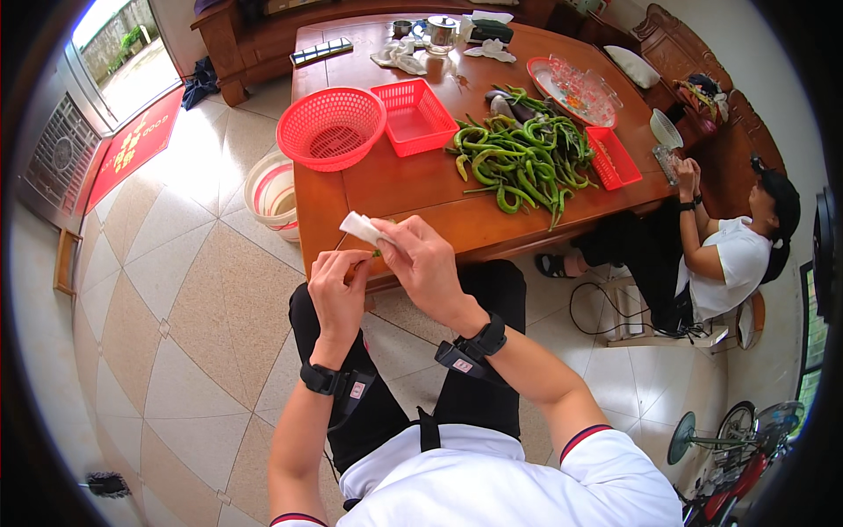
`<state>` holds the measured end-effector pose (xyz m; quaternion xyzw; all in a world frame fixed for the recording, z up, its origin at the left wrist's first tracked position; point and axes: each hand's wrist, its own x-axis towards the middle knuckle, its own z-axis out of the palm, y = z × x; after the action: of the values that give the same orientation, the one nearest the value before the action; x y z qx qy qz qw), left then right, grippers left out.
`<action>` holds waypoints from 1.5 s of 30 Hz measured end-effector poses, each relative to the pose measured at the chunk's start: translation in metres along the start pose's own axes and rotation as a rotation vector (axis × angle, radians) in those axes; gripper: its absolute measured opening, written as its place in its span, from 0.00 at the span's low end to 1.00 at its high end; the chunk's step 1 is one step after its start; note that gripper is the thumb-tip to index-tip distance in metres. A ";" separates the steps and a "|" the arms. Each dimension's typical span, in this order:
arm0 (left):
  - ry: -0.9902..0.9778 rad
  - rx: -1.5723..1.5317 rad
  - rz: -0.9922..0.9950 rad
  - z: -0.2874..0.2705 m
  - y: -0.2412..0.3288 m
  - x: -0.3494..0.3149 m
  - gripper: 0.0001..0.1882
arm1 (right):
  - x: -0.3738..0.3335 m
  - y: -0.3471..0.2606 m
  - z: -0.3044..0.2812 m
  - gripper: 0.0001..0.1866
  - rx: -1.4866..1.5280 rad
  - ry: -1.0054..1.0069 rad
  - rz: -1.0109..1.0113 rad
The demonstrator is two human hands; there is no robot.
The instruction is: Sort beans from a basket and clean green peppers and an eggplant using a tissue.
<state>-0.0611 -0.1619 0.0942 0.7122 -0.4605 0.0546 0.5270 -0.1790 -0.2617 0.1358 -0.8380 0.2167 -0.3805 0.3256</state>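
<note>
Both my hands are raised close together over my lap, at the near edge of the wooden table. My right hand (425, 266) is closed around a white, folded, cloth-like or paper-like piece (362, 229). The fingers of my left hand (336, 292) are pinched together just beside it. A small green bit (377, 253) shows between the two hands; the rest of it is hidden by my fingers, and it may be a pepper. Farther right on the table lies a large heap of long green peppers (527, 162), with a dark purple eggplant (502, 107) at its back.
A round red basket (331, 130) and a square red basket (414, 118) stand on the table (395, 198). A small red basket (613, 158) and a patterned tray (562, 92) lie beyond the peppers. A bucket (274, 198) stands left; another person (733, 250) sits at right.
</note>
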 end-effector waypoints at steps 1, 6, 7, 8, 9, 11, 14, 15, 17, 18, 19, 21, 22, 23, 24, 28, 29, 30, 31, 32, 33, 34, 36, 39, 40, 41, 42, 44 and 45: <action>-0.042 0.045 0.002 -0.002 -0.002 -0.002 0.06 | -0.001 0.003 0.002 0.15 0.000 -0.001 0.001; -0.112 0.088 0.059 -0.006 -0.003 -0.004 0.07 | -0.006 0.047 0.008 0.10 -0.341 -0.035 -0.155; -0.103 0.074 0.029 -0.006 -0.005 -0.005 0.06 | 0.000 0.050 0.001 0.09 -0.406 -0.035 -0.147; -0.100 0.076 0.028 -0.007 -0.005 -0.004 0.06 | 0.007 0.059 -0.004 0.10 -0.481 -0.027 -0.125; -0.104 0.069 0.027 -0.006 -0.005 -0.003 0.06 | 0.014 0.066 -0.009 0.11 -0.455 0.026 -0.082; -0.107 0.059 0.030 -0.005 -0.004 0.000 0.06 | 0.016 0.075 -0.019 0.14 -0.376 0.132 -0.039; -0.117 0.061 0.029 -0.005 -0.006 -0.004 0.06 | 0.007 0.049 -0.018 0.16 -0.212 0.077 -0.129; -0.117 0.095 0.033 -0.007 -0.007 -0.004 0.06 | 0.000 0.036 -0.014 0.18 -0.199 -0.029 -0.171; -0.120 0.157 0.024 -0.006 -0.010 -0.005 0.05 | -0.015 0.032 0.005 0.18 -0.193 -0.093 -0.251; -0.120 0.159 0.028 -0.006 -0.009 -0.004 0.05 | -0.017 0.034 0.012 0.18 -0.197 -0.116 -0.288; -0.128 0.120 0.032 -0.006 -0.008 -0.003 0.05 | -0.015 0.041 0.011 0.17 -0.271 -0.113 -0.253; -0.139 0.067 0.045 -0.006 -0.006 -0.001 0.05 | 0.001 0.055 0.004 0.14 -0.430 -0.053 -0.218; -0.139 0.066 0.051 -0.006 -0.003 0.000 0.05 | 0.010 0.064 -0.004 0.14 -0.452 -0.040 -0.176; -0.150 0.068 0.049 -0.006 0.000 0.001 0.05 | 0.018 0.075 -0.009 0.14 -0.441 0.035 -0.141; -0.156 0.076 0.043 -0.007 0.000 0.002 0.06 | 0.026 0.073 -0.012 0.14 -0.425 0.106 -0.111; -0.138 0.086 0.055 -0.006 -0.006 -0.002 0.04 | 0.019 0.049 -0.020 0.14 -0.243 0.097 -0.093; -0.138 0.088 0.051 -0.007 -0.007 -0.003 0.04 | 0.011 0.042 -0.012 0.14 -0.223 0.039 -0.165; -0.137 0.122 0.055 -0.007 -0.007 -0.003 0.04 | 0.003 0.035 -0.005 0.14 -0.208 -0.016 -0.235; -0.135 0.159 0.060 -0.007 -0.008 -0.002 0.04 | -0.005 0.033 0.002 0.13 -0.237 -0.094 -0.272; -0.137 0.159 0.061 -0.008 -0.008 -0.002 0.04 | -0.011 0.035 0.007 0.12 -0.265 -0.173 -0.308; -0.153 0.140 0.056 -0.008 -0.007 -0.002 0.04 | -0.009 0.038 0.008 0.10 -0.265 -0.173 -0.304; -0.168 0.121 0.051 -0.009 -0.005 -0.001 0.05 | -0.005 0.044 0.006 0.10 -0.265 -0.172 -0.304; -0.172 0.091 0.044 -0.009 -0.002 0.000 0.05 | 0.013 0.059 -0.005 0.09 -0.410 -0.083 -0.196; -0.157 0.088 0.068 -0.007 -0.002 0.001 0.04 | 0.027 0.072 -0.022 0.10 -0.286 0.110 -0.054; -0.155 0.089 0.066 -0.007 -0.002 0.001 0.04 | 0.028 0.068 -0.027 0.10 -0.216 0.092 0.044; -0.161 0.097 0.057 -0.008 -0.002 0.002 0.04 | 0.026 0.061 -0.025 0.10 -0.138 0.075 0.066; -0.171 0.102 0.048 -0.008 -0.001 0.001 0.05 | 0.019 0.053 -0.021 0.10 -0.063 0.059 0.094; -0.170 0.129 0.045 -0.010 -0.004 0.000 0.05 | 0.005 0.037 -0.005 0.09 -0.132 -0.018 -0.155; -0.167 0.153 0.048 -0.009 -0.005 0.000 0.05 | -0.001 0.035 0.001 0.08 -0.161 -0.087 -0.211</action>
<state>-0.0534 -0.1543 0.0947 0.7413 -0.5140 0.0426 0.4295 -0.1825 -0.2855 0.1098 -0.8953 0.1430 -0.3572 0.2245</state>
